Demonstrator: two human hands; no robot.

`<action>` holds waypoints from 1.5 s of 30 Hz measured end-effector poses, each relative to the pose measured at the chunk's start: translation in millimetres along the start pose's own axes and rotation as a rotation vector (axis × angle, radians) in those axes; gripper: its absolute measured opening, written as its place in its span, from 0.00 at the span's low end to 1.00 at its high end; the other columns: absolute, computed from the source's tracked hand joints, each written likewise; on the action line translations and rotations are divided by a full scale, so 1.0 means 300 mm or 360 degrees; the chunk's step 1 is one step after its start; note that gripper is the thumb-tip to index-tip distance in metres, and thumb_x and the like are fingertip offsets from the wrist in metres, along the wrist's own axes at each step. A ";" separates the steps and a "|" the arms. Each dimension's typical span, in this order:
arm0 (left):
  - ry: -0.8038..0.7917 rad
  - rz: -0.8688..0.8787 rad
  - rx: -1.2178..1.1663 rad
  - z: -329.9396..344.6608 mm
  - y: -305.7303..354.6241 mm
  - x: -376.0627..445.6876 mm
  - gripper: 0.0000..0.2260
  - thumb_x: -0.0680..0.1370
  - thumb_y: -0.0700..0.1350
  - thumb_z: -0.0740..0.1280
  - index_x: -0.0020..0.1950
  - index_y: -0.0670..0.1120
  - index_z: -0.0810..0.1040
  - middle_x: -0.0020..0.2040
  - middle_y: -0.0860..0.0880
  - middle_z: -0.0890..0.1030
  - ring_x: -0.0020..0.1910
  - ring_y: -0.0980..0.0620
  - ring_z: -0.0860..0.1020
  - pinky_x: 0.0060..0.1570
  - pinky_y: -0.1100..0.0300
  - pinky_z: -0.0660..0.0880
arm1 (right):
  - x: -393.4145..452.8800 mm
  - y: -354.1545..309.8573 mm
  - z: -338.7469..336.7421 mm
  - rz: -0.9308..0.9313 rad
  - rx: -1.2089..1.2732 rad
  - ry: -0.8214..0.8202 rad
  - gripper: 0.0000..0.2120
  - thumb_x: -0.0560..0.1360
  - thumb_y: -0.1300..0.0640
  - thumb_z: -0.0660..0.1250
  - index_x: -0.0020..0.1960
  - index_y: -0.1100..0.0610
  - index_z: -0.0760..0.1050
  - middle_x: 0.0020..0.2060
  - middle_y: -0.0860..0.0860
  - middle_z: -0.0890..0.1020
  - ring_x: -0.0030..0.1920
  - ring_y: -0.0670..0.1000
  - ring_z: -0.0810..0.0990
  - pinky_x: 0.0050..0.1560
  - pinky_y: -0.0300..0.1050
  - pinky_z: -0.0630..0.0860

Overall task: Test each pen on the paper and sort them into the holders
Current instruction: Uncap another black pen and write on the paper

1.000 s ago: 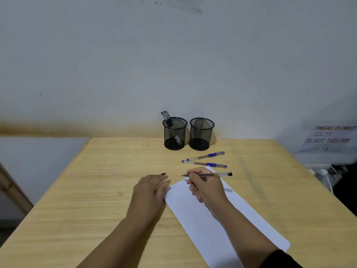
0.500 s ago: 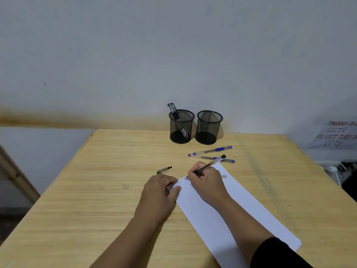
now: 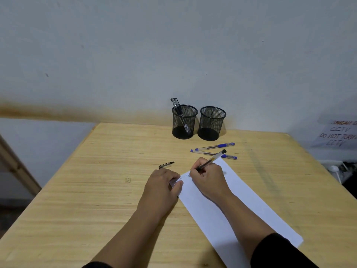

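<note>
Right hand [image 3: 208, 179] grips a black pen [image 3: 211, 160], tip on the paper [image 3: 228, 209] at its far corner. Left hand [image 3: 164, 184] rests on the paper's edge, fingers curled, apparently pinning it. Two blue pens [image 3: 214, 147] lie near the counter's [image 3: 96, 190] far edge, before two mesh holders [image 3: 212, 123].

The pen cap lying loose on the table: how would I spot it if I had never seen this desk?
Start at the wooden table and find the left hand pressing the white paper. Just beyond that hand's knuckles lies the pen cap, alone on bare wood. Unlike the two blue pens farther right, it is short, black and stubby.
</note>
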State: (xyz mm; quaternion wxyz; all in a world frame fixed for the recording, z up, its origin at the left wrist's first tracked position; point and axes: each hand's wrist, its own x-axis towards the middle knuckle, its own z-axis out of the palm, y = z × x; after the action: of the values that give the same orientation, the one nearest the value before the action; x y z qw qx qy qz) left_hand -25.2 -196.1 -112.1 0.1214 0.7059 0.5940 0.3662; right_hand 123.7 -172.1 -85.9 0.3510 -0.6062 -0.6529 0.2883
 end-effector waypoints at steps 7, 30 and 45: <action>0.0005 0.0003 0.0005 0.004 -0.004 0.001 0.10 0.74 0.48 0.66 0.52 0.48 0.81 0.48 0.54 0.81 0.52 0.55 0.74 0.49 0.68 0.63 | 0.002 -0.004 -0.002 -0.0018 -0.0002 0.0009 0.03 0.74 0.61 0.63 0.43 0.58 0.74 0.33 0.51 0.78 0.34 0.45 0.76 0.34 0.32 0.71; 0.0000 0.0009 0.0016 0.001 0.002 -0.001 0.09 0.74 0.48 0.66 0.52 0.48 0.81 0.49 0.54 0.81 0.52 0.56 0.74 0.49 0.69 0.62 | 0.009 0.006 0.010 -0.0046 -0.0040 0.0104 0.03 0.75 0.61 0.63 0.42 0.57 0.72 0.32 0.52 0.77 0.33 0.47 0.75 0.34 0.35 0.72; 0.0108 -0.0113 -0.0113 -0.022 0.016 0.002 0.08 0.72 0.45 0.68 0.50 0.48 0.81 0.46 0.56 0.79 0.50 0.56 0.75 0.46 0.73 0.64 | 0.013 0.011 -0.004 0.0162 0.0329 0.0196 0.04 0.75 0.62 0.62 0.42 0.56 0.74 0.30 0.49 0.76 0.33 0.46 0.74 0.35 0.38 0.72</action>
State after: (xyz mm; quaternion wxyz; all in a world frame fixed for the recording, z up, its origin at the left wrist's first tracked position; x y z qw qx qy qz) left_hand -25.9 -198.6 -104.2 0.1390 0.6669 0.6090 0.4062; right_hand 126.6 -167.9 -87.4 0.4359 -0.6156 -0.5653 0.3338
